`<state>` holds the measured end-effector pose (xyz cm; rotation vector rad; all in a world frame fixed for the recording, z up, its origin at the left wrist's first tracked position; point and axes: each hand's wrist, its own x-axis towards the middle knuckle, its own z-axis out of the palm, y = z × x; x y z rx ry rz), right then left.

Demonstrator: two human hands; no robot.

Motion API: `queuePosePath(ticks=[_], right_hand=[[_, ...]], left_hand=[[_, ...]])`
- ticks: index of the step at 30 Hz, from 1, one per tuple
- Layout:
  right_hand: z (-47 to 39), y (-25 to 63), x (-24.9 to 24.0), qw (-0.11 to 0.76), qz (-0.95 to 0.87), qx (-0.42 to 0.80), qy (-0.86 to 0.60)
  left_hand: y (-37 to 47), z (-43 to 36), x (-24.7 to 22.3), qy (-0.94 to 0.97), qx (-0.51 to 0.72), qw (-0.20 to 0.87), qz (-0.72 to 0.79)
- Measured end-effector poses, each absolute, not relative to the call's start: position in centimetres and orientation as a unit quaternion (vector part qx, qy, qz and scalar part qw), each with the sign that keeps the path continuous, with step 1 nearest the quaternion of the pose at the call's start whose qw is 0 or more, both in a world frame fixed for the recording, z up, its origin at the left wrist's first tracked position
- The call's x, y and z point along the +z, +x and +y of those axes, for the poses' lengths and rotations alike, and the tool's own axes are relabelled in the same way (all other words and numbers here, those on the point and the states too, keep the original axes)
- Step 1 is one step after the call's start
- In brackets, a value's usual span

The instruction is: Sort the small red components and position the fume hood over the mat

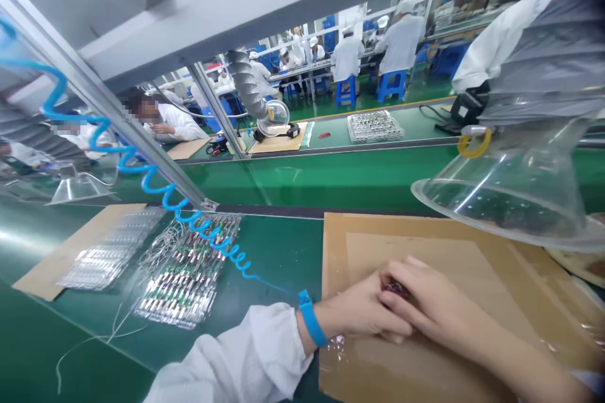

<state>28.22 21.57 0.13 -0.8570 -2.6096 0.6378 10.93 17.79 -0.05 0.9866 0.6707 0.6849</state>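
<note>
My left hand (367,310), with a blue wrist strap (312,320) and a white sleeve, meets my right hand (423,295) above the brown cardboard sheet (368,365). The fingers of both are closed around a small dark reddish part (395,286). Most of that part is covered by my fingers, so its kind cannot be made out. From the wrist strap a coiled blue cord (198,221) runs up to the left.
Left of me lies a clear tray of small electronic parts (182,277) beside bundled white wires (163,244). Another clear tray (111,252) rests on cardboard. A transparent suction hood (510,195) hangs at right. Co-workers (401,38) sit beyond the opposite bench.
</note>
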Motion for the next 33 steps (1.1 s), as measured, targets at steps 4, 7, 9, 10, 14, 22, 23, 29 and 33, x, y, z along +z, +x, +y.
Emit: queuePosePath(ticks=[4,7,9,10,14,22,23,29,33], right_hand=[[21.2,28.3,-0.4,0.116,-0.905,0.249,-0.326],[21.1,28.0,-0.7,0.112,-0.900,0.251,-0.337],[21.0,27.7,-0.5,0.120,-0.901,0.242,-0.341],[20.9,27.6,-0.4,0.125,-0.902,0.234,-0.342],[20.5,27.2,0.4,0.133,-0.910,0.174,-0.351],[18.6,27.4,1.8,0.135,-0.878,0.173,-0.426],[18.4,27.7,2.7,0.139,-0.874,0.192,-0.424],[21.2,31.9,12.4,0.313,-0.800,0.075,-0.507],[25.7,33.5,16.9,0.314,-0.757,-0.135,-0.556]], left_hand=[[10.7,17.9,0.2,0.467,0.273,0.785,0.301],[10.8,17.9,-0.1,0.454,0.266,0.799,0.292],[10.8,18.0,-0.5,0.448,0.272,0.797,0.301],[10.9,18.0,-0.7,0.446,0.271,0.795,0.308],[11.0,18.0,-1.4,0.439,0.267,0.799,0.312],[11.3,18.0,-1.6,0.437,0.250,0.820,0.273],[11.2,17.9,-1.7,0.435,0.252,0.823,0.266],[10.8,17.6,-1.9,0.376,0.286,0.841,0.263],[10.7,17.5,-2.0,0.372,0.300,0.839,0.259]])
